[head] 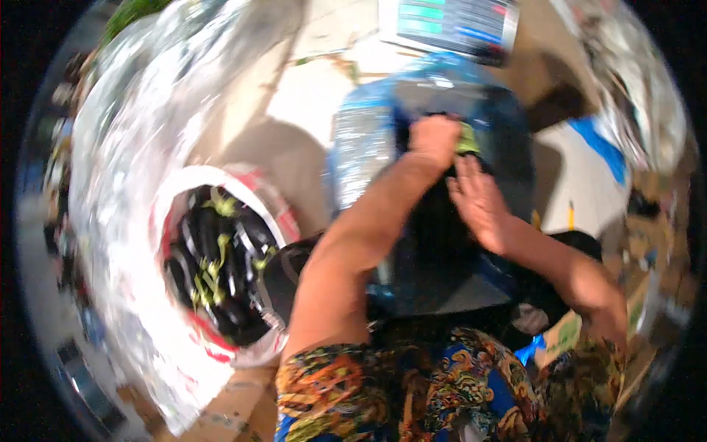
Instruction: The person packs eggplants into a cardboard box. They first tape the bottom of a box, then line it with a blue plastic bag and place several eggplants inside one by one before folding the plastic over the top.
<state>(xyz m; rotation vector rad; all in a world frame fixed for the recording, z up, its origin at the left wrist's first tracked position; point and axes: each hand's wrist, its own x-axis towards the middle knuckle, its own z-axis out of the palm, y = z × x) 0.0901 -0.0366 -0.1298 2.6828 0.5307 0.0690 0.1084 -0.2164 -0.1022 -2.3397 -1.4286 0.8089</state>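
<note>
My left hand (436, 137) is curled, knuckles up, inside a blue clear plastic bag (362, 143). Its fingertips are hidden, so I cannot tell whether it grips anything. Right beside it shows the green cap of a dark eggplant (468, 138). My right hand (479, 201) lies with fingers stretched out just below that cap, over the dark contents. The bag stands wide before me, its inside mostly dark and blurred. To the left, a white and red sack (165, 221) with a rolled-down rim holds several glossy eggplants (212, 237) with green stems.
Crumpled clear plastic sheeting (127, 182) runs along the left. A flat printed package (450, 25) lies beyond the bag. At right are a blue plastic scrap (602, 146) and more crumpled sheeting (635, 66). Cardboard (237, 406) lies at the lower left.
</note>
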